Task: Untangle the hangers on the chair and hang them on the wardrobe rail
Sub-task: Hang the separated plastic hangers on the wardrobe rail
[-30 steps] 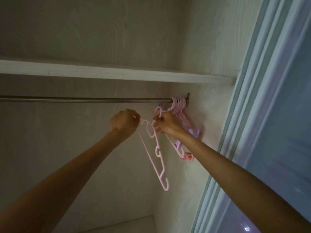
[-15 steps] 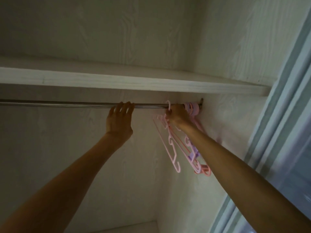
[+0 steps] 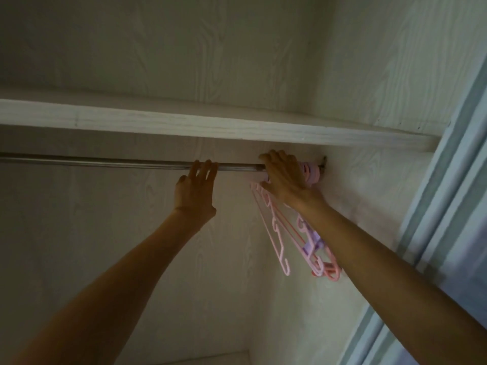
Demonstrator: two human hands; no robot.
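- compared with a second ago, the pale pink hanger that both hands held below the rail (image 3: 105, 162) now hangs from it, joined to the bunch of hangers (image 3: 300, 241) at the rail's right end.
- the left hand (image 3: 196, 189) has let go of the hanger since then and now rests against the bare rail, fingers stretched out and close together, tips on the metal, gripping nothing.
- the right hand (image 3: 286, 177) has moved up from below the rail to the hooks (image 3: 312, 173); half a second ago it was curled on one hook, and now its fingers are loosely spread over the rail and hooks. whether it pinches a hook underneath cannot be told.
- the view is much as it was half a second ago, with the shelf (image 3: 210, 125) just above the rail.
- the hangers are thin plastic, mostly pale pink, with one lilac and one more coral-toned among them; their hooks sit packed together against the wardrobe's right wall (image 3: 369, 196).
- their bodies hang slanting down to the right, overlapping, partly hidden behind the right forearm, their lower curled ends close to the wall.
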